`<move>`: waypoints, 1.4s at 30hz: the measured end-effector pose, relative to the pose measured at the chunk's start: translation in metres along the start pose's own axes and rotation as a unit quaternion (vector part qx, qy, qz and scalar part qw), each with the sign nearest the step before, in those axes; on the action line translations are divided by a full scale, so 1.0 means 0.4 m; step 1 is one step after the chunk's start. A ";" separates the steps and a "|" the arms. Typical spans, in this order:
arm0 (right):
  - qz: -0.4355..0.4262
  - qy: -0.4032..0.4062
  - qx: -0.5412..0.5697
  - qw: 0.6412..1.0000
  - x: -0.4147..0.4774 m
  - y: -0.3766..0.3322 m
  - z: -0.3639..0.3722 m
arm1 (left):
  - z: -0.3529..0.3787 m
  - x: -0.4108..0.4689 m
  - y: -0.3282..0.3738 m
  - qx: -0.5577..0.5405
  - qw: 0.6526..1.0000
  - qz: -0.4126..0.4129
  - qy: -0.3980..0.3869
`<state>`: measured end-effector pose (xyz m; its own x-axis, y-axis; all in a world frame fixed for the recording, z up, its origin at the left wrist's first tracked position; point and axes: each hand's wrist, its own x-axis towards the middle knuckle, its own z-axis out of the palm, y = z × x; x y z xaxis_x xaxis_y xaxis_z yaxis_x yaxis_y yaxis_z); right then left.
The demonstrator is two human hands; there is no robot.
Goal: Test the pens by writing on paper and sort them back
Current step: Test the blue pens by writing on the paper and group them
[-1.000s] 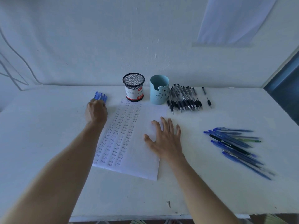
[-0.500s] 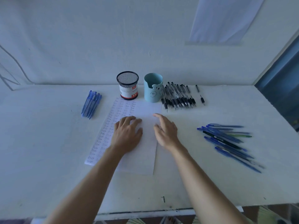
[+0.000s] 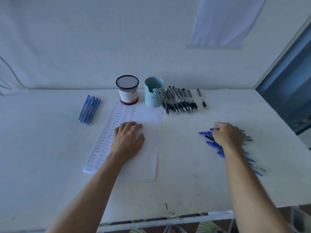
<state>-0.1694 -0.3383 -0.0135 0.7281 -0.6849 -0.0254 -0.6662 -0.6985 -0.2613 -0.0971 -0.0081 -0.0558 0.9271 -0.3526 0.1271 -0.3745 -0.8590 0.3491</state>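
The left hand lies flat, fingers loosely spread, on the test sheet. Right of the sheet, the right hand covers loose blue pens; grip unclear.

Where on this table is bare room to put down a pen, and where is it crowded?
Bare table: between the blue pen bundle and the paper, between the paper and the mixed pen pile under the right hand, and along the near edge. Crowded: the back, with mesh cup, blue cup and black pens.
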 end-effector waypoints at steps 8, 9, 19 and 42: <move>0.002 0.067 0.020 0.998 0.023 -0.025 0.021 | -0.003 0.002 0.000 -0.006 1.000 -0.006 -0.002; -0.013 0.087 0.031 0.996 0.021 -0.035 0.024 | -0.003 0.001 -0.001 -0.005 1.000 -0.006 -0.002; -0.292 0.071 0.266 0.916 -0.111 -0.270 0.019 | -0.017 0.005 -0.003 -0.167 0.983 -0.070 0.036; -0.294 -0.026 0.034 0.955 -0.203 -0.265 0.193 | -0.056 0.027 0.045 0.022 0.995 -0.042 -0.088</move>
<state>-0.1456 -0.1927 -0.0584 0.9815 -0.1651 0.0970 -0.1283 -0.9431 -0.3067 -0.0935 -0.0191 -0.0275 0.9398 -0.3351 -0.0676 -0.2994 -0.9023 0.3102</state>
